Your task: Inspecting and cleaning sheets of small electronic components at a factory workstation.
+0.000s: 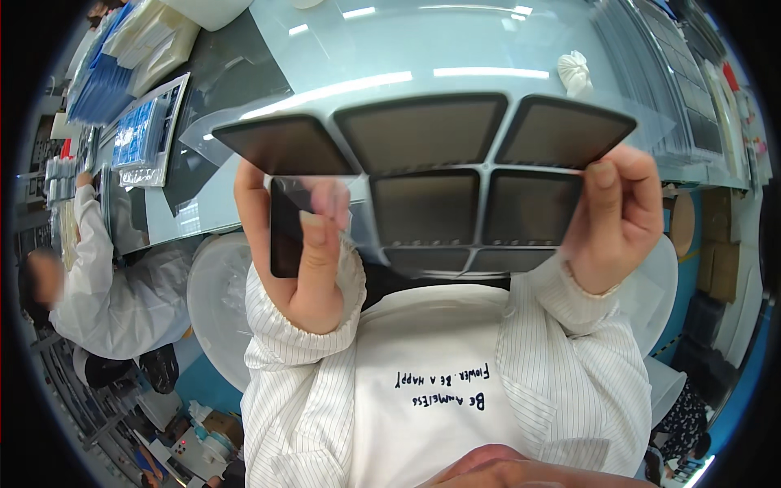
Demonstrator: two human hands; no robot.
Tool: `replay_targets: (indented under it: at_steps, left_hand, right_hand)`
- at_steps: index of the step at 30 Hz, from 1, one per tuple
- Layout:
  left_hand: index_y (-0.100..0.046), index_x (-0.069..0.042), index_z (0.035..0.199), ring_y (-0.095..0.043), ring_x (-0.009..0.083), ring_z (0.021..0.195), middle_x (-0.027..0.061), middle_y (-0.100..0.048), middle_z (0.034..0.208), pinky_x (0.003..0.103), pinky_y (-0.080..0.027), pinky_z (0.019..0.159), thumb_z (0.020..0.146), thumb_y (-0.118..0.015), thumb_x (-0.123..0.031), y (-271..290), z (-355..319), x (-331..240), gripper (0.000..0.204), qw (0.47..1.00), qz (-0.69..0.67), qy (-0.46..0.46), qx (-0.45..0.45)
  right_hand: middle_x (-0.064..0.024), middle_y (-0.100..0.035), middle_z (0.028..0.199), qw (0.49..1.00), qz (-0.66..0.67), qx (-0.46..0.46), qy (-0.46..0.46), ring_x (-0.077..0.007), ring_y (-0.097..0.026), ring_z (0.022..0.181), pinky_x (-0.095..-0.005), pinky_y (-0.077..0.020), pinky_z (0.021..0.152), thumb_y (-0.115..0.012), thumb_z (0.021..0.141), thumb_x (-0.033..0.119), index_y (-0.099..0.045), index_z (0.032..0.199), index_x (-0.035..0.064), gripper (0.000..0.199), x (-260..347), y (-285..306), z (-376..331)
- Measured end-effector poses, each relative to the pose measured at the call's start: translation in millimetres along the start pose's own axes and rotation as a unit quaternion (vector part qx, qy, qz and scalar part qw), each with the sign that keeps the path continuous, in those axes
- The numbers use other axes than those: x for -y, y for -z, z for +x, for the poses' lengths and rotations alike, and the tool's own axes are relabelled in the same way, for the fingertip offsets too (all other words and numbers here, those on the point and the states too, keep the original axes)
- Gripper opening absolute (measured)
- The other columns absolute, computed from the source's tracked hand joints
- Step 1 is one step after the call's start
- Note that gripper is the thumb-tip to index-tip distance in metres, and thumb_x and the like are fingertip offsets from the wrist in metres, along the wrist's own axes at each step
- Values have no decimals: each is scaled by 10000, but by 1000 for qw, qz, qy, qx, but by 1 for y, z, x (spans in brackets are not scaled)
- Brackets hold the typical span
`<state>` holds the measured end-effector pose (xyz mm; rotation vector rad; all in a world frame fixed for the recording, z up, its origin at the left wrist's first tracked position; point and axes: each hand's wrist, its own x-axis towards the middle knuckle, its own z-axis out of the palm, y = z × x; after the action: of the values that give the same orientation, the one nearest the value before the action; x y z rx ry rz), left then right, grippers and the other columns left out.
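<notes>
A clear sheet with several dark rectangular panels (419, 134) is held up and tilted over the near edge of the table. At its right edge, my right hand (618, 211) pinches it between thumb and fingers. My left hand (305, 272) is closed on a dark rectangular panel (285, 220) below the sheet's left end, thumb in front and fingers mostly behind. Whether this panel is joined to the sheet, I cannot tell. A blurred pinkish patch beside the thumb may be a fingertip or a reflection.
Beyond the sheet lies a glossy glass-like tabletop (358, 57) with a crumpled white bundle (575, 75). Stacked panel sheets (679, 81) stand at the right, and blue and clear packs (138, 134) at the left. White tubs (215, 313) flank me. A co-worker (114, 285) sits at the left.
</notes>
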<state>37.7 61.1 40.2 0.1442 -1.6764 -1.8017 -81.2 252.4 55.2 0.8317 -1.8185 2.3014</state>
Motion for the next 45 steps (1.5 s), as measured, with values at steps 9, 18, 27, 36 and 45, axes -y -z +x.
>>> replay_targets:
  at_steps: [9, 18, 27, 36, 45]
  left_hand:
    - [-346, 10, 1414, -632, 257, 934, 188, -618, 1068, 394, -534, 854, 1021, -366, -175, 26, 14, -3, 435, 991, 116, -30, -57]
    - [-565, 11, 1225, -462, 79, 789, 9, -496, 892, 211, -416, 747, 936, -553, -106, 54, 28, 41, 311, 985, 46, 107, 127]
    - [-619, 28, 937, -366, 96, 657, 23, -461, 794, 228, -283, 584, 887, -641, -251, 38, 12, 45, 284, 957, 65, 89, 269]
    - [-586, 42, 802, -519, 206, 733, 154, -582, 928, 306, -415, 655, 907, -586, -149, 35, 8, 23, 218, 951, 37, 17, 306]
    - [-539, 6, 680, -565, 228, 755, 178, -637, 910, 340, -435, 718, 885, -571, -203, 52, -2, 15, 294, 970, -52, 70, 226]
  right_hand:
    - [-32, -633, 883, 996, -27, -80, 21, -45, -524, 714, -155, -360, 651, -595, 933, 61, -611, 987, -22, 100, -1, 45, 17]
    - [-58, -616, 1056, 998, 7, 10, 54, -102, -573, 968, -201, -407, 911, -505, 981, 58, -587, 1071, -29, 150, 1, 64, 28]
    - [-83, -703, 992, 994, 92, -59, -1, -155, -676, 914, -203, -528, 804, -653, 901, 122, -669, 1068, 38, 188, -14, 70, 59]
    - [-92, -699, 1022, 987, 66, -143, 25, -174, -679, 929, -211, -536, 794, -686, 872, 106, -671, 1071, 43, 209, -16, 59, 62]
    - [-120, -681, 1086, 1000, 11, 12, 20, -38, -478, 453, -136, -347, 405, -555, 957, 100, -621, 1170, -3, 245, -14, 73, 69]
